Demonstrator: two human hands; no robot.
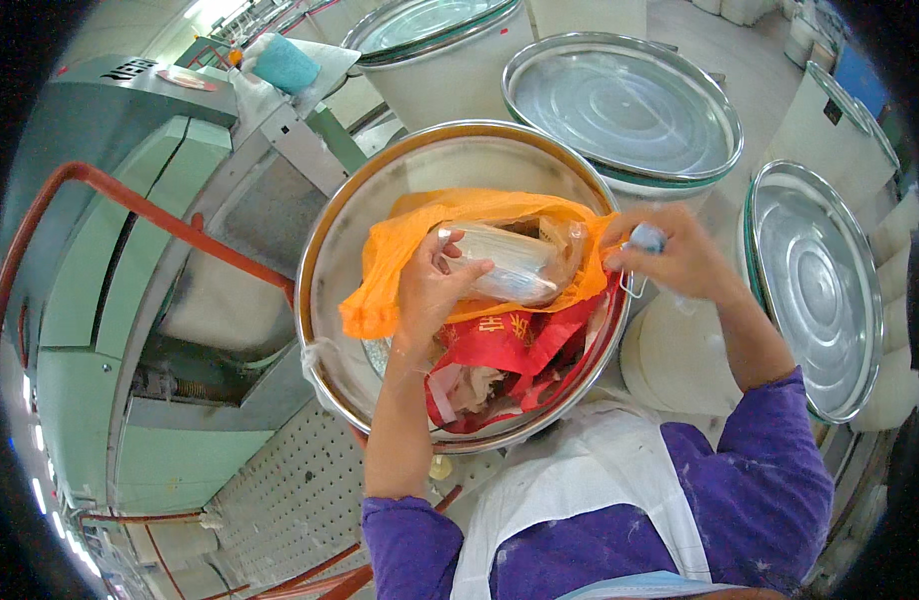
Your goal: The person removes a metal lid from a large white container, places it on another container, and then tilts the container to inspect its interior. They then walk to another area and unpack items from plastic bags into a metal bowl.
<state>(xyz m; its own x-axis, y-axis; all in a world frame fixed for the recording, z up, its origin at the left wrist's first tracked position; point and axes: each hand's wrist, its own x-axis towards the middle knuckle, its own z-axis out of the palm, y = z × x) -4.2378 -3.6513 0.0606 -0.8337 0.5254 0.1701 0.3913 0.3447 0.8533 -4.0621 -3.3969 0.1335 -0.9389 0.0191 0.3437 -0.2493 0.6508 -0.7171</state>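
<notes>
An orange plastic bag (420,235) lies with its mouth spread inside a large round metal-rimmed drum (345,205). Within the bag is a shiny clear plastic-wrapped package (515,262); its contents are hard to make out. My left hand (435,275) reaches over the bag, thumb and fingers closed on the package's left end. At the bag's right edge, my right hand (670,250) pinches the orange plastic. A small pale-blue item (647,238), kind unclear, also sits in that hand. Below the bag, a red bag (510,340) with yellow print lies in the drum.
Lidded drums stand behind and to the right, with a metal lid (625,105) and another lid (818,285). A green machine (130,290) with a red rail (170,222) is at the left. Perforated metal flooring (290,490) shows below.
</notes>
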